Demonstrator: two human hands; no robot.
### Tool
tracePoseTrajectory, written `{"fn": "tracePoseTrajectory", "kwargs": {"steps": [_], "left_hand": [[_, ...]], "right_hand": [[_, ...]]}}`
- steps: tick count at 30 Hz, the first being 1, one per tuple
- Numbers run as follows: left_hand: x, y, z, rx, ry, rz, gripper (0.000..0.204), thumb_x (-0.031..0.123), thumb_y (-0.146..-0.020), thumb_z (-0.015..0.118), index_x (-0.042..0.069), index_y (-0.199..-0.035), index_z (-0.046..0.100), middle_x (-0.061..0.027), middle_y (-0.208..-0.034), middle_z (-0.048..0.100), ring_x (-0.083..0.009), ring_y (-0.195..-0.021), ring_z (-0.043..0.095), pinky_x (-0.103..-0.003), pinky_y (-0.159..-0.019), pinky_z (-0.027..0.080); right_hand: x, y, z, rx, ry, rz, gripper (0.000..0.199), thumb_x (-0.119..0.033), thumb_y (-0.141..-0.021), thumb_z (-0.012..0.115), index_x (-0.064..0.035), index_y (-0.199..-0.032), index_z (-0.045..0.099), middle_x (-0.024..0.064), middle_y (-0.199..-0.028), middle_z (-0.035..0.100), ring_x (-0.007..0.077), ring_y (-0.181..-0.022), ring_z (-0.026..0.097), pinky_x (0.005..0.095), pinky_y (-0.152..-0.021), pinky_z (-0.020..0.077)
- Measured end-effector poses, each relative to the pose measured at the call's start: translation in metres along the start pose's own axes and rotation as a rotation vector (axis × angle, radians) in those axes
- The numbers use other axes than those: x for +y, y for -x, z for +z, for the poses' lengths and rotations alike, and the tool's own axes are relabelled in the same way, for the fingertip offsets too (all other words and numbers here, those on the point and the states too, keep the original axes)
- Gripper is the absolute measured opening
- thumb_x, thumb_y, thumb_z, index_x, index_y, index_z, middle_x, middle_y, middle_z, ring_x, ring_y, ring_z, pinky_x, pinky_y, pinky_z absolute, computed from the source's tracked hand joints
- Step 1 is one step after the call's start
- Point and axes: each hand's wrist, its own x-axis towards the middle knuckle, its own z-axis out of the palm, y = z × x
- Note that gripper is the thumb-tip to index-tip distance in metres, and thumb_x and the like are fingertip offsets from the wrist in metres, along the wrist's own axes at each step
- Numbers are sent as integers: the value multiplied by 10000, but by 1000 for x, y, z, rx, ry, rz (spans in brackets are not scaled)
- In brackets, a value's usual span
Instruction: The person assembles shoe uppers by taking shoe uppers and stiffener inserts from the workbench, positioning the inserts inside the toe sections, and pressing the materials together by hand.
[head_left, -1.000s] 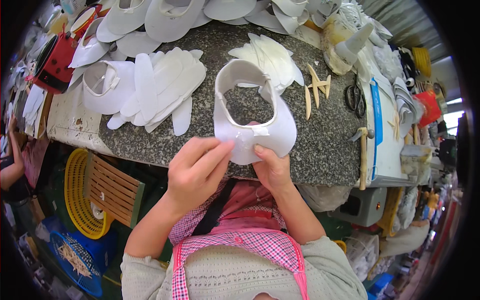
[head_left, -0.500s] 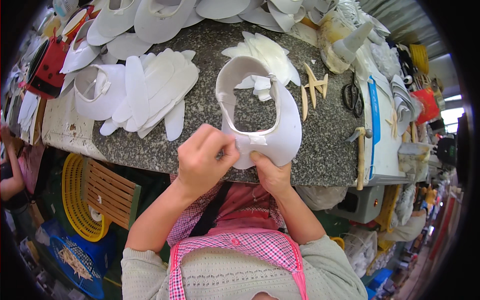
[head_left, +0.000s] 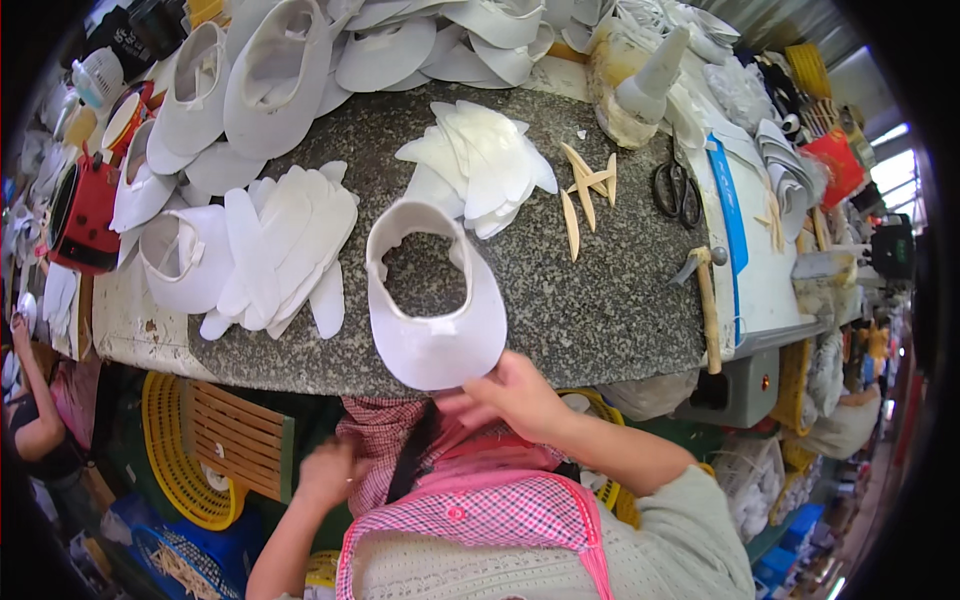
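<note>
A worker's right hand pinches the near edge of a white visor lying flat on the granite counter; the left hand, blurred, hangs empty below the edge. White cut pieces lie left, scissors right.

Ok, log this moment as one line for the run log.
right hand: fingers at near edge of white shoe upper | left hand: below granite slab, empty, blurred | nearby: hammer, scissors
</note>
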Motion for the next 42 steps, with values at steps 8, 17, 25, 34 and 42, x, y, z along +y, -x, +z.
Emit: {"fn": "tracePoseTrajectory", "kwargs": {"steps": [8, 17, 25, 34, 42], "left_hand": [[58, -57, -138, -19, 883, 378, 234, 91, -686, 710, 41, -913, 678, -101, -814, 652, -225, -763, 628, -311, -687, 483], [124, -171, -186, 461, 548, 684, 129, 73, -739, 660, 50, -864, 640, -79, -740, 585, -253, -704, 572, -345, -643, 463], [118, -237, -167, 620, -121, 495, 192, 136, -775, 614, -16, -891, 617, -130, -918, 627, -279, -997, 559, -379, -892, 423], [125, -253, -177, 161, -285, 409, 241, 197, -779, 609, -19, -884, 631, -145, -996, 628, -256, -1065, 542, -480, -989, 350], [118, -248, -167, 295, -317, 439, 260, 200, -783, 605, -10, -935, 626, -133, -1029, 626, -245, -1099, 533, -496, -1000, 333]], "right_hand": [[-102, -43, -70, 334, 1385, -1067, 282, -107, -691, 694, -40, -946, 595, 100, -968, 618, 248, -924, 590, 346, -785, 470], [-135, -111, -88, 130, 1447, -1087, 240, -185, -632, 745, -117, -851, 677, 34, -1022, 640, 221, -951, 594, 324, -788, 480], [-146, -131, -93, 132, 1597, -1549, 105, -152, -655, 685, -103, -678, 595, 53, -711, 602, 201, -637, 595, 316, -570, 468], [-188, -124, -89, 97, 1427, -1246, 232, -177, -717, 682, -122, -934, 619, 53, -941, 628, 237, -885, 600, 324, -747, 475], [-154, -126, -88, 0, 1780, -1414, 341, -180, -626, 732, -139, -948, 629, 4, -1003, 613, 196, -878, 584, 330, -737, 445]]}}
